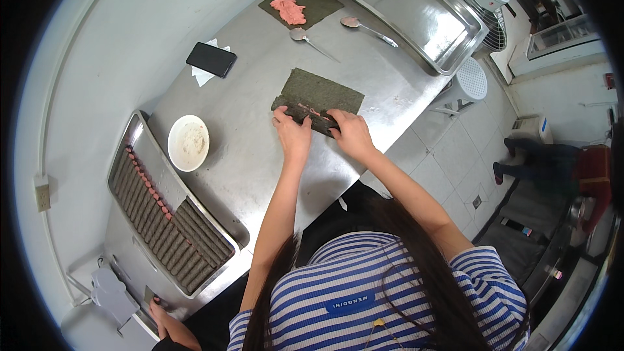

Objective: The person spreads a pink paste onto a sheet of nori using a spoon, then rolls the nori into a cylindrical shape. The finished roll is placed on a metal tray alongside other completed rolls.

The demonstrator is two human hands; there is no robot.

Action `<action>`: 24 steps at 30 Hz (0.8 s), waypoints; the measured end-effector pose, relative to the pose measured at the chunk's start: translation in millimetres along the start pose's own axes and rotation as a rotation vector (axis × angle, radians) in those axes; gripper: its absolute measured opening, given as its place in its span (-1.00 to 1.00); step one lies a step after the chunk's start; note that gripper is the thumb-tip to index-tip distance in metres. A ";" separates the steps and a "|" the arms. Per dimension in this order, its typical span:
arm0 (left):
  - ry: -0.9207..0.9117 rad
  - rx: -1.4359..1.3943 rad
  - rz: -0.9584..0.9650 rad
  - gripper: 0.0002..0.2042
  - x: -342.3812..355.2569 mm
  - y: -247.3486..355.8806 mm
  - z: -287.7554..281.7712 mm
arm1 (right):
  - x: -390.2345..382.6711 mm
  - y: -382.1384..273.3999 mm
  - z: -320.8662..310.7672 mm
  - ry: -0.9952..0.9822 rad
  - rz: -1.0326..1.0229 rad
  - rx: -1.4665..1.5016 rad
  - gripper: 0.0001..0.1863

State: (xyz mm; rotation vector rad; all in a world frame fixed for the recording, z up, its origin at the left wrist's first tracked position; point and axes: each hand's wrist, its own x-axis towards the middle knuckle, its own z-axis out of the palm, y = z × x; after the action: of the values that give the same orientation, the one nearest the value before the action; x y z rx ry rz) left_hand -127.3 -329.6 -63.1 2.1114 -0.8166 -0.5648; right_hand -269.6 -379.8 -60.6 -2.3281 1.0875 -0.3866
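A sheet of dark green nori [328, 91] lies on the steel table, its near edge folded up over a strip of pink paste [309, 110]. My left hand [292, 131] grips the rolled near edge at its left end, thumb and fingers closed on it. At the right end of the same roll my right hand [351, 134] is closed too, its fingers curled over the nori. What lies under the fingers is hidden. Farther off, a second nori sheet [325, 8] carries a spread lump of pink paste [288, 10].
Two spoons, one [298, 34] near the far sheet and one [351, 22] right of it, lie on the table. A white bowl [188, 143], a phone [211, 59] on paper and a tray [138, 123] of nori rolls stand left. Another person's hand [158, 315] shows lower left.
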 end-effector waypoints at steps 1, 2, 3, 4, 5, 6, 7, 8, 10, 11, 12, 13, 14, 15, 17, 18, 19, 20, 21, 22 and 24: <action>-0.004 -0.003 -0.008 -0.43 0.7 0.0 -0.2 | -1.9 -4.9 0.0 0.030 -0.034 -0.057 -0.60; -0.007 -0.005 -0.016 -0.42 1.4 -0.1 -0.5 | -3.7 -6.4 1.6 0.086 -0.180 -0.123 -0.60; -0.002 -0.008 -0.015 -0.43 2.3 -1.6 0.5 | -5.5 -7.9 2.7 0.141 -0.326 -0.190 -0.60; 0.004 -0.011 -0.014 -0.43 3.4 -4.1 2.3 | -7.1 -10.5 3.7 0.197 -0.472 -0.256 -0.60; 0.010 -0.013 -0.013 -0.43 4.1 -5.7 3.2 | -7.9 -15.2 6.0 0.148 -0.502 -0.258 -0.58; 0.006 -0.005 -0.013 -0.43 4.7 -5.4 3.5 | -6.8 -12.8 9.5 0.148 -0.500 -0.283 -0.58; 0.002 0.003 -0.013 -0.44 5.1 -4.9 3.6 | -5.4 -7.5 16.3 0.148 -0.498 -0.308 -0.59; -0.002 0.011 -0.013 -0.44 5.4 -4.4 3.6 | -3.9 -2.8 21.9 0.149 -0.497 -0.333 -0.59; -0.043 -0.060 -0.059 -0.49 2.5 5.4 -3.5 | -1.5 3.2 28.3 0.154 -0.469 -0.287 -0.60; -0.063 -0.095 -0.082 -0.51 0.3 8.3 -6.2 | -0.5 6.5 31.0 0.157 -0.454 -0.264 -0.60; -0.063 0.014 0.072 -0.54 -2.5 5.5 -9.8 | 1.1 5.9 30.0 0.139 -0.424 -0.215 -0.60; -0.062 0.124 0.225 -0.56 -4.6 1.0 -15.8 | 2.5 5.2 28.9 0.121 -0.394 -0.166 -0.59; -0.063 0.234 0.379 -0.58 -4.2 -3.1 -20.8 | 4.0 4.5 27.5 0.102 -0.363 -0.118 -0.58; -0.074 0.312 0.487 -0.60 -1.1 -7.8 -23.7 | 5.5 4.0 26.8 0.085 -0.351 -0.113 -0.57; -0.097 0.470 0.703 -0.61 7.4 -19.3 -25.7 | 7.7 2.6 25.6 0.049 -0.328 -0.105 -0.56; -0.104 0.508 0.736 -0.61 11.3 -22.5 -25.9 | 8.4 0.4 23.8 0.047 -0.328 -0.123 -0.56; -0.112 0.545 0.768 -0.62 15.0 -25.3 -25.7 | 8.4 -2.7 21.9 0.044 -0.329 -0.141 -0.55; -0.119 0.583 0.800 -0.62 18.7 -28.1 -25.4 | 8.9 -4.9 21.3 0.042 -0.330 -0.159 -0.55; -0.128 0.593 0.817 -0.62 22.3 -29.4 -24.5 | 9.2 -4.4 23.6 0.063 -0.338 -0.179 -0.55; -0.138 0.603 0.834 -0.62 25.9 -30.7 -23.5 | 9.6 -3.1 27.6 0.084 -0.346 -0.200 -0.55; -0.157 0.630 0.858 -0.63 32.1 -32.0 -22.4 | 11.0 -2.4 30.0 0.122 -0.361 -0.230 -0.55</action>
State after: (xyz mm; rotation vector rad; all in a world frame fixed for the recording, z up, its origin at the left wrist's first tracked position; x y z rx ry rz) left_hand -79.6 -325.4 -79.1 1.9611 -2.0411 0.0107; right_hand -247.3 -376.6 -83.3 -2.7450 0.7961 -0.5688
